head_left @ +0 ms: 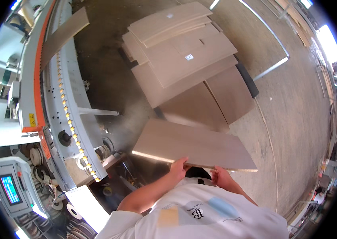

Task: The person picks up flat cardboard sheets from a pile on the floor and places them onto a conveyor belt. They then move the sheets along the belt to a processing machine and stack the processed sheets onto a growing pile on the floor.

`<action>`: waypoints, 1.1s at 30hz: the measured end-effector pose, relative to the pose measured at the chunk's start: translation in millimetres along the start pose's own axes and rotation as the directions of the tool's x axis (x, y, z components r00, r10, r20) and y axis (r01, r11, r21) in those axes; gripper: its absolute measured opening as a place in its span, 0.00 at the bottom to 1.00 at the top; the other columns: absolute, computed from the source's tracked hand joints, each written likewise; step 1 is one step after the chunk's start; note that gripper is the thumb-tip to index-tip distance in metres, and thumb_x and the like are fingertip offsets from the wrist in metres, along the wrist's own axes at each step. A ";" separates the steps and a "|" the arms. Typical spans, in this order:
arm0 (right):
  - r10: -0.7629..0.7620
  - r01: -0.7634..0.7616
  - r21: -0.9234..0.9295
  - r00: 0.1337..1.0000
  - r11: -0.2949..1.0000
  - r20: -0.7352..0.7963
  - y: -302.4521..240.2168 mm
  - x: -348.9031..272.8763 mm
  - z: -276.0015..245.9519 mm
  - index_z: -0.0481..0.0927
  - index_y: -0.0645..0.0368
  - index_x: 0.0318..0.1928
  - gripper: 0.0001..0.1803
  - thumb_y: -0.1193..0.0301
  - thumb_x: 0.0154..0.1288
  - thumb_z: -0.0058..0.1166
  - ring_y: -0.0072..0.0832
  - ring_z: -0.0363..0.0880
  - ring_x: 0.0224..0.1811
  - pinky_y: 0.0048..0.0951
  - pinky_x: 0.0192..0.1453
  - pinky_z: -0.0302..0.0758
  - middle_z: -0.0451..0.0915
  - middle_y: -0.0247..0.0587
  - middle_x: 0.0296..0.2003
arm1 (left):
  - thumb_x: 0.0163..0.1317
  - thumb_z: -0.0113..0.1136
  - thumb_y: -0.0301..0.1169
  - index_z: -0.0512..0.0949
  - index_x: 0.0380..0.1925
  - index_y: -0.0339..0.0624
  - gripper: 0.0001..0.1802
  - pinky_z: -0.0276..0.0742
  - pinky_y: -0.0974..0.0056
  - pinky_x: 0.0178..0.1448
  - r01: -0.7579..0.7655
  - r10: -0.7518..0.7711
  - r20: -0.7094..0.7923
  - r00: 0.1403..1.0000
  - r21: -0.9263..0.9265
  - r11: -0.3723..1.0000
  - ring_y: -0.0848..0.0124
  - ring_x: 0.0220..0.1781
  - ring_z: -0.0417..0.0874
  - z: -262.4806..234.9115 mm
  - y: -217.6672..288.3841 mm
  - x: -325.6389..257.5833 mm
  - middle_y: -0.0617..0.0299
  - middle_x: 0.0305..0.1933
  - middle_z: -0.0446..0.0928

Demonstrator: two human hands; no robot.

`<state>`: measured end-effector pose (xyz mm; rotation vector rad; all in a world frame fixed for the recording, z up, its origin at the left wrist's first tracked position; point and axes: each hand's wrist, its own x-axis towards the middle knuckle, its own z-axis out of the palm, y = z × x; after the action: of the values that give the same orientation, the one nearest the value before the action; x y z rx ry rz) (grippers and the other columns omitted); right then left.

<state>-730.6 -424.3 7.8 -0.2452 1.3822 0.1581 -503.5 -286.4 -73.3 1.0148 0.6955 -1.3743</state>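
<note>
A flat brown board (196, 144) is held level in front of my waist, its pale raw edge facing me. My left hand (179, 168) grips that near edge a little left of its middle, with the thumb on top. Farther right along the same edge, my right hand (221, 175) is closed on the board, its fingers partly hidden below. Just beyond the held board lies a stack of similar brown boards (192, 59), unevenly piled, with small white labels on some.
On the left runs a long edge-banding machine (37, 79) with an orange strip and a row of yellow rollers (68, 115). Another board (67, 36) rests on it. A control screen (9, 189) and tape rolls (37, 157) are near left. A metal frame (272, 67) stands right of the stack.
</note>
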 end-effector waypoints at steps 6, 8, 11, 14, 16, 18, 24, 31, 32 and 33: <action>-0.756 0.329 -0.929 0.648 0.167 0.093 -59.1 -17.4 -23.2 0.85 0.62 0.47 0.22 0.53 0.71 0.59 0.38 0.86 0.43 0.36 0.49 0.81 0.88 0.42 0.39 | 0.70 0.62 0.26 0.76 0.57 0.36 0.17 0.84 0.53 0.63 -0.127 0.121 0.039 0.992 0.250 0.960 0.56 0.59 0.84 -61.4 54.0 -101.3 0.52 0.55 0.81; -0.914 0.176 -0.983 0.405 0.059 0.018 -86.1 -15.3 -27.2 0.82 0.66 0.55 0.29 0.51 0.70 0.59 0.44 0.84 0.52 0.39 0.60 0.78 0.86 0.52 0.49 | 0.70 0.60 0.26 0.74 0.63 0.39 0.22 0.81 0.54 0.65 -0.169 0.155 0.087 0.984 0.196 0.966 0.57 0.60 0.83 -78.8 70.5 -130.5 0.54 0.57 0.82; -0.853 -0.051 -0.986 0.496 0.156 -0.161 -120.5 8.2 -39.9 0.77 0.69 0.62 0.37 0.47 0.70 0.59 0.45 0.80 0.61 0.42 0.70 0.71 0.83 0.57 0.58 | 0.70 0.59 0.27 0.74 0.65 0.39 0.24 0.77 0.50 0.69 -0.118 0.124 0.031 0.992 -0.145 0.982 0.57 0.65 0.80 -79.6 96.8 -178.0 0.54 0.62 0.79; -0.663 0.255 -0.789 0.709 0.558 -0.240 -118.2 54.3 -40.6 0.77 0.72 0.62 0.41 0.43 0.70 0.58 0.43 0.81 0.61 0.42 0.69 0.72 0.83 0.53 0.57 | 0.67 0.59 0.27 0.74 0.63 0.39 0.23 0.74 0.46 0.71 -0.289 0.300 0.076 0.951 -0.122 0.949 0.56 0.68 0.77 -125.8 94.4 -182.9 0.54 0.65 0.77; -0.625 0.426 -0.579 0.756 0.695 -0.195 -116.6 75.6 -17.8 0.79 0.71 0.61 0.41 0.41 0.70 0.58 0.39 0.82 0.58 0.42 0.66 0.75 0.84 0.49 0.55 | 0.66 0.58 0.25 0.75 0.62 0.40 0.22 0.75 0.46 0.70 -0.419 0.431 0.059 0.901 -0.144 0.896 0.56 0.66 0.77 -154.0 94.4 -173.6 0.54 0.63 0.77; -0.681 0.513 -0.529 0.710 0.676 -0.182 -111.3 92.3 11.5 0.81 0.69 0.59 0.40 0.40 0.70 0.58 0.36 0.82 0.56 0.41 0.62 0.77 0.84 0.44 0.54 | 0.65 0.57 0.23 0.75 0.61 0.41 0.22 0.75 0.46 0.70 -0.514 0.534 0.058 0.844 -0.199 0.834 0.55 0.65 0.78 -171.8 95.9 -177.8 0.54 0.61 0.77; -0.741 0.604 -0.514 0.665 0.609 -0.097 -88.8 79.7 129.7 0.82 0.74 0.57 0.40 0.42 0.73 0.55 0.36 0.83 0.54 0.38 0.57 0.79 0.85 0.47 0.52 | 0.65 0.60 0.27 0.75 0.61 0.41 0.23 0.71 0.45 0.73 -0.601 0.623 -0.116 0.773 -0.447 0.663 0.53 0.65 0.77 -221.0 112.4 -179.6 0.54 0.61 0.78; -0.667 0.649 -0.472 0.728 0.597 0.156 -46.2 86.6 213.4 0.81 0.70 0.58 0.34 0.48 0.74 0.56 0.36 0.82 0.55 0.38 0.60 0.78 0.84 0.46 0.54 | 0.71 0.58 0.32 0.74 0.60 0.41 0.19 0.74 0.49 0.69 -0.674 0.626 -0.291 0.723 -0.495 0.549 0.55 0.61 0.80 -302.8 114.2 -160.6 0.56 0.59 0.80; -0.612 0.649 -0.414 0.754 0.638 0.238 -40.8 84.3 222.6 0.79 0.69 0.60 0.32 0.50 0.74 0.56 0.36 0.81 0.57 0.39 0.62 0.78 0.83 0.45 0.55 | 0.72 0.58 0.33 0.74 0.60 0.41 0.18 0.75 0.49 0.67 -0.668 0.614 -0.299 0.731 -0.500 0.551 0.56 0.60 0.81 -318.5 117.4 -162.3 0.56 0.58 0.80; -0.557 0.641 -0.357 0.768 0.680 0.317 -38.0 82.4 226.4 0.78 0.67 0.61 0.30 0.52 0.74 0.56 0.36 0.81 0.59 0.39 0.63 0.78 0.82 0.45 0.57 | 0.73 0.57 0.34 0.75 0.59 0.42 0.17 0.76 0.50 0.66 -0.658 0.600 -0.302 0.741 -0.507 0.557 0.57 0.58 0.82 -329.0 120.0 -163.9 0.57 0.57 0.81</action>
<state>-490.8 -404.0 -32.2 -1.0462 0.9968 -0.0614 -352.7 68.9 -50.8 0.7041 0.6690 -0.4078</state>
